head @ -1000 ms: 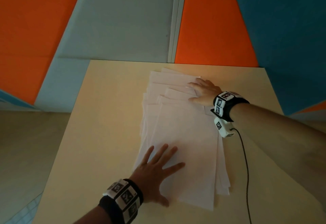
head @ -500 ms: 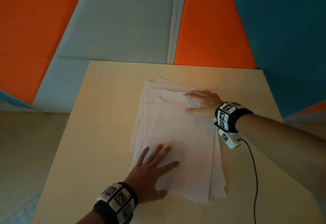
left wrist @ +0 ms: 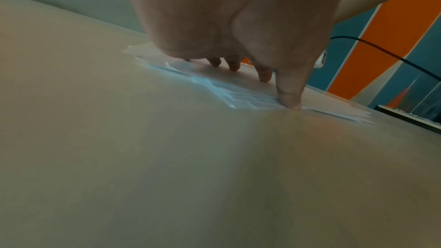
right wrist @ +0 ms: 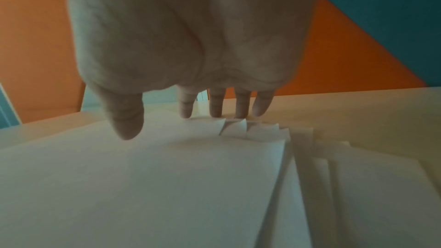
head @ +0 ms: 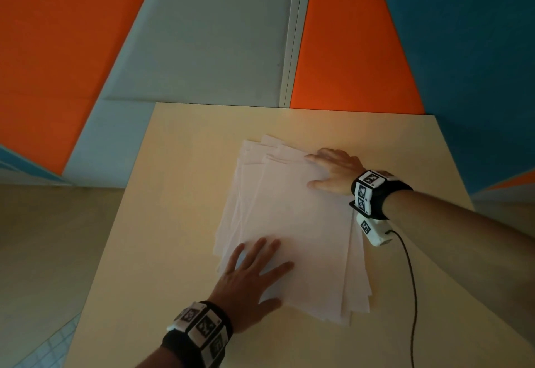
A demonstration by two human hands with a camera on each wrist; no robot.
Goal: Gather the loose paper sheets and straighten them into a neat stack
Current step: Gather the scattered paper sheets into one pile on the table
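The pale wooden table fills the lower part of the head view, backed by wall panels in orange, grey and teal. On its right-hand half lies the pile of white paper sheets, gathered but not squared: the sheets overlap in a loose fan, with stepped corners showing at the far end and staggered edges along the right side and the near end. The right wrist view shows those far corners rising in small steps just beneath the fingertips.

The left hand lies flat on the near left corner of the pile, fingers straight and spread, the palm partly on the table beside the paper. Its grip is slack and flat, pressing down rather than clasping anything; in the left wrist view the thumb touches the table right at the edge of the sheets. The right hand rests at the far right corner of the pile, fingers extended and close together, their tips on the stepped corners, the thumb lying on the top sheet. That grip too is unclenched, holding nothing.

Both wrists carry black bands with white marker blocks, and a thin black cable trails from the right wrist unit across the table toward the near edge.
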